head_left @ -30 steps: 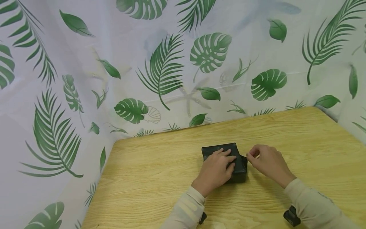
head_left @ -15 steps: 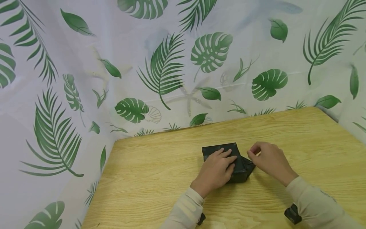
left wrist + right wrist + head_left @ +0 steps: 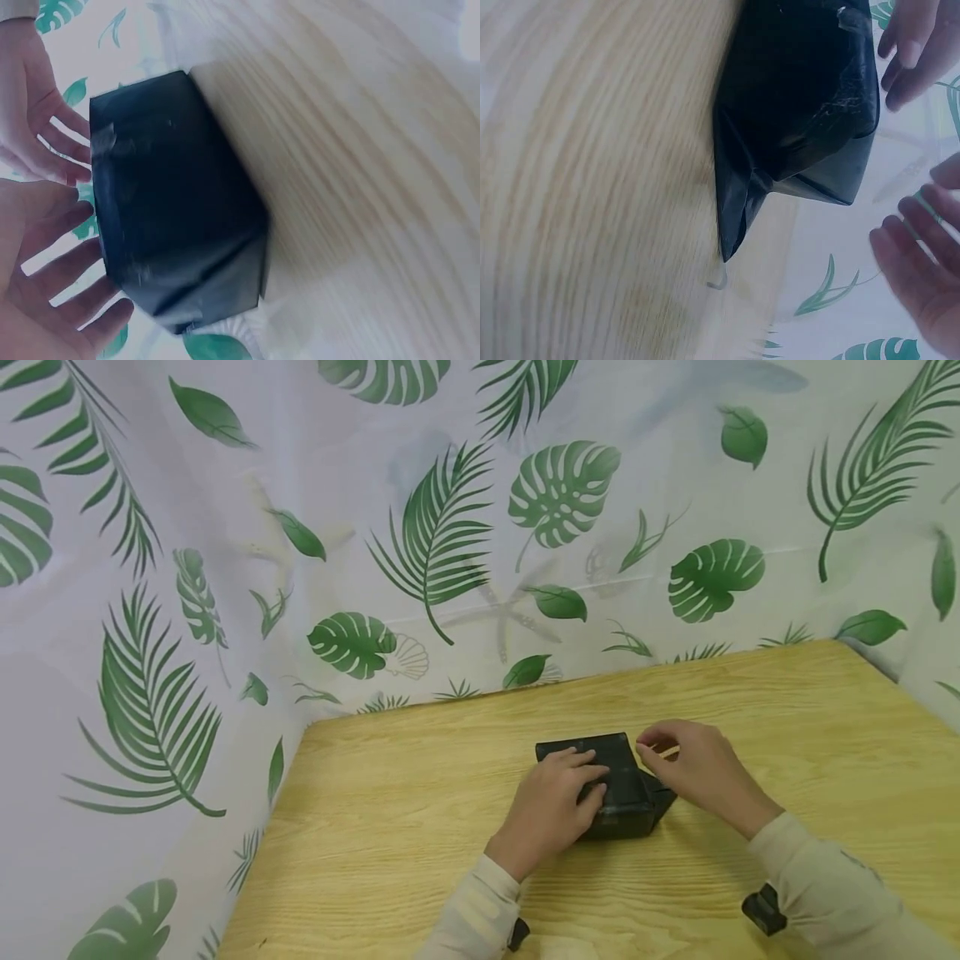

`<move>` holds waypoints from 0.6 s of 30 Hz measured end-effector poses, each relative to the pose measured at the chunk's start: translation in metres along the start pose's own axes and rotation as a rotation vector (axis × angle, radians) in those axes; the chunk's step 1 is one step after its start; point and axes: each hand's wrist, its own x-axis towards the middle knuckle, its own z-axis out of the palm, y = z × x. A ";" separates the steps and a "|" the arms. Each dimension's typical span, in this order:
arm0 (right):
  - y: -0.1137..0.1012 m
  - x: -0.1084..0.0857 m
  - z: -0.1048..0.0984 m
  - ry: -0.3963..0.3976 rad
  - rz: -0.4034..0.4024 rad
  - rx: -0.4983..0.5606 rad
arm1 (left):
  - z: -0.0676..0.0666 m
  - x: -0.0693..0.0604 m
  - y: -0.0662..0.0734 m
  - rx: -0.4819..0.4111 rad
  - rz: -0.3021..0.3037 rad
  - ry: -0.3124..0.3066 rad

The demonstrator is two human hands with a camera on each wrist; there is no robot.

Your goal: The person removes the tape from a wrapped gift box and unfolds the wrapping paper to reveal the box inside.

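Note:
A box-shaped package in black wrapping point(image 3: 618, 785) lies on the wooden table point(image 3: 397, 827). On its top, towards the left, rests my left hand point(image 3: 547, 806) with spread fingers. A folded, pointed flap point(image 3: 660, 795) of the wrapping sticks out from the right end, its creases plain in the right wrist view. My right hand point(image 3: 701, 768) hovers beside that end, thumb and forefinger bent towards each other. In the right wrist view the right hand's fingers point(image 3: 907, 255) are apart from the package, and nothing shows between them. Shiny patches point(image 3: 103, 139) mark the wrapping.
A white cloth with green leaf prints point(image 3: 465, 552) hangs behind the table and along its left side. Small black devices sit below the forearms, one under the right sleeve point(image 3: 765, 910) and another by the left sleeve point(image 3: 519, 933).
The flap at the package's right end has come out from the side and now points right. My right hand, earlier at the flap, has moved slightly up and left. The left hand has slid slightly left.

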 end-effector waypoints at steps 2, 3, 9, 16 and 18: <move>0.000 0.001 0.002 -0.005 -0.042 0.022 | -0.004 -0.004 -0.004 -0.005 -0.032 0.019; -0.001 0.002 0.004 -0.006 -0.066 0.030 | -0.006 -0.006 -0.006 -0.010 -0.051 0.028; -0.001 0.002 0.017 0.011 -0.213 -0.031 | -0.017 -0.015 -0.017 -0.067 -0.192 0.064; -0.002 -0.002 0.028 -0.056 -0.251 -0.120 | -0.015 -0.020 -0.025 -0.166 -0.347 0.065; -0.003 -0.004 0.029 -0.078 -0.247 -0.120 | -0.013 -0.022 -0.027 -0.188 -0.377 0.075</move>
